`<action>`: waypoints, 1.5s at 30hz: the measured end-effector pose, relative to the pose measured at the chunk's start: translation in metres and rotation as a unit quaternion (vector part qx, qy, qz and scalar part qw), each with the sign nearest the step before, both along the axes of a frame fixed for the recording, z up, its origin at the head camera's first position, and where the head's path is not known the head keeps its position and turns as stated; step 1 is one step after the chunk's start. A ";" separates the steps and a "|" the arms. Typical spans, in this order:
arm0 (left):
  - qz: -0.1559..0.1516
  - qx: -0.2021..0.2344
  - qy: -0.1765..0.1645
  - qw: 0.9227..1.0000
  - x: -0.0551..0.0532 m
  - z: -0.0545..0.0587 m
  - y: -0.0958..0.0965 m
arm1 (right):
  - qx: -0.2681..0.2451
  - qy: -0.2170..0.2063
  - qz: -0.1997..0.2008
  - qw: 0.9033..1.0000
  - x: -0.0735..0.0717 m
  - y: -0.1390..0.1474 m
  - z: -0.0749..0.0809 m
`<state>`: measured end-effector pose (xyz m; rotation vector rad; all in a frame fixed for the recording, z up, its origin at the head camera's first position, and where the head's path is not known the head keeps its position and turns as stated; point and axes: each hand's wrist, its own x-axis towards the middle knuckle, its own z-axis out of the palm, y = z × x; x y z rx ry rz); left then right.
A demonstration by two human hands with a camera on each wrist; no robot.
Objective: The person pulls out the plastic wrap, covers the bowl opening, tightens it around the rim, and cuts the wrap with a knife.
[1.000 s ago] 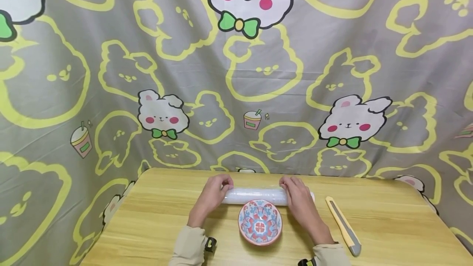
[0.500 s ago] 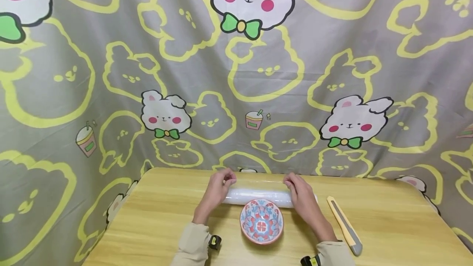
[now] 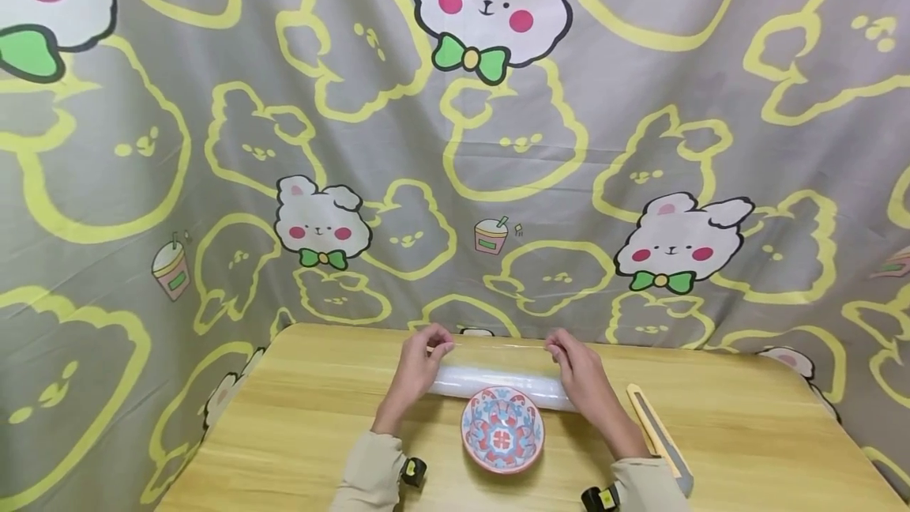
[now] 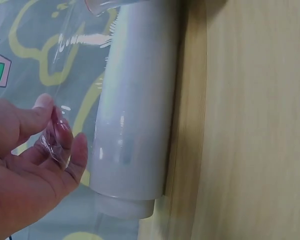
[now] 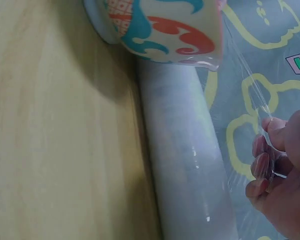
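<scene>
A roll of cling film (image 3: 455, 382) lies across the table behind a patterned bowl (image 3: 502, 433). My left hand (image 3: 419, 363) pinches one corner of the film's loose edge between thumb and fingers. At the opposite corner, my right hand (image 3: 581, 376) pinches the same edge. Between them a clear sheet (image 3: 501, 356) stretches up off the roll. In the left wrist view, crumpled film (image 4: 54, 145) gathers in the left fingers. The right wrist view has film bunched in the right fingers (image 5: 262, 165), and the bowl's side (image 5: 175, 35) overlaps the roll there.
A yellow and grey utility knife (image 3: 657, 433) lies on the wooden table (image 3: 298, 417), right of the right forearm and partly behind it. A grey cartoon-print curtain (image 3: 398, 125) hangs along the table's back edge and left side.
Both hands have lifted slightly away from the roll, drawing out a wider strip of film. The roll's right end has come a little nearer to me.
</scene>
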<state>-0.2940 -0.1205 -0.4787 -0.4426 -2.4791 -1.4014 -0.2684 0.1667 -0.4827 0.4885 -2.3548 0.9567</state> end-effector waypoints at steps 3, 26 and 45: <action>0.005 0.003 0.002 1.000 0.000 -0.002 0.001 | 0.004 -0.016 0.003 1.000 0.000 0.002 0.003; -0.001 -0.001 0.027 1.000 0.001 0.040 0.000 | 0.030 -0.010 0.027 0.999 -0.006 0.006 0.047; 0.007 -0.001 0.067 0.998 -0.003 0.074 0.003 | 0.041 0.029 0.029 0.998 -0.016 0.009 0.081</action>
